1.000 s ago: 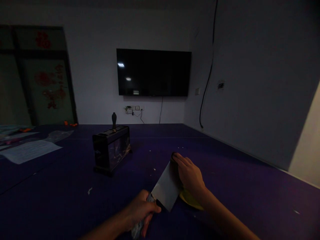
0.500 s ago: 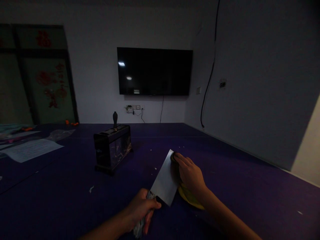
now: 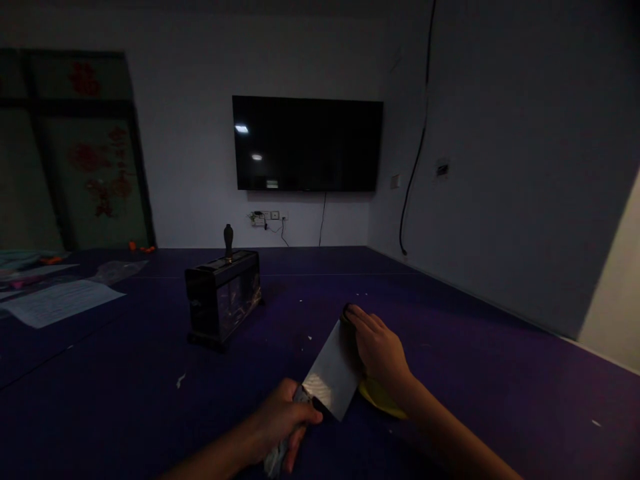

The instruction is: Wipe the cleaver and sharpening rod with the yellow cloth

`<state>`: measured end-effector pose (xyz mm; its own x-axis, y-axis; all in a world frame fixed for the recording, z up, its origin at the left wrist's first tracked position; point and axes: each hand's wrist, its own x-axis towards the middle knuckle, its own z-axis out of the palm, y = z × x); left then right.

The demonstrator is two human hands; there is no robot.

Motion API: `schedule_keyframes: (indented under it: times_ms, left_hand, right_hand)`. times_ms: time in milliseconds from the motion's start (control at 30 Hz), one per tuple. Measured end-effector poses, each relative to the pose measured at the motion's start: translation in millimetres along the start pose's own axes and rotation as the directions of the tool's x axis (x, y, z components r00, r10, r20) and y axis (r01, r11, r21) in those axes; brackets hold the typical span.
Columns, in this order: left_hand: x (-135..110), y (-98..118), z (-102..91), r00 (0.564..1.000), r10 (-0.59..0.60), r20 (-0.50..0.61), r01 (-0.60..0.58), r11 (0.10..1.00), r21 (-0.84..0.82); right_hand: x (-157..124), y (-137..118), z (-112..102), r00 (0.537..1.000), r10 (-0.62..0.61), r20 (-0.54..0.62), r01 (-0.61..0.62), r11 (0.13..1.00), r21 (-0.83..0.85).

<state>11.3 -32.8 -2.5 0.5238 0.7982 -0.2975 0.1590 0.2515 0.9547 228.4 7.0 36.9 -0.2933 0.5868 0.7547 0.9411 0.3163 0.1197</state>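
Note:
A cleaver [image 3: 331, 370] with a wide, shiny blade is tilted up over the purple surface. My left hand [image 3: 286, 417] is closed round its handle, which looks wrapped in pale plastic or cloth. Against the upper right part of the blade, my right hand [image 3: 380, 347] presses a yellow cloth [image 3: 383, 401] with dark parts. The fingers lie over the blade's far end, and most of the cloth is hidden beneath the palm. Beyond my hands to the left stands a black knife block [image 3: 203, 307] with clear sides and one black knife handle [image 3: 229, 241] sticking up from it.
The broad purple tabletop [image 3: 450, 373] carries small white scraps, one scrap [image 3: 181, 381] lying left of my hands. At the left are printed paper sheets [image 3: 65, 301] and a clear plastic bag [image 3: 117, 269]. A television [image 3: 307, 143] hangs on the back wall, and a black cable [image 3: 415, 173] hangs at the right.
My right hand and the cloth now cover the blade's far corner, which showed before. The blade has tilted slightly, and a bright reflection shows near its handle end.

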Motion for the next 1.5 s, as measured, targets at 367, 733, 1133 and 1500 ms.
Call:
schedule_keyframes:
  times_ms: [367, 733, 1133, 1500]
  left_hand:
    - [-1.3, -1.6, 1.2, 0.997, 0.021, -0.074, -0.025, 0.998, -0.055]
    - [-4.6, 7.7, 1.7, 0.999, -0.051, -0.002, 0.051, 0.999, -0.011]
    - [-0.8, 0.3, 2.5, 0.996, 0.072, -0.044, -0.076, 0.992, -0.096]
    - [-3.0, 0.7, 2.0, 0.995, 0.039, -0.088, -0.048, 0.993, -0.107]
  right_hand:
    - [0.4, -2.0, -2.5, 0.999, 0.005, 0.046, -0.003, 0.999, -0.033]
    - [0.4, -3.7, -3.0, 0.999, 0.021, 0.049, -0.020, 1.000, -0.019]
    - [-0.3, -5.1, 1.7, 0.997, -0.031, 0.071, 0.031, 0.999, 0.009]
    - [-2.3, -5.9, 4.9, 0.998, -0.011, 0.060, 0.008, 0.999, 0.052]
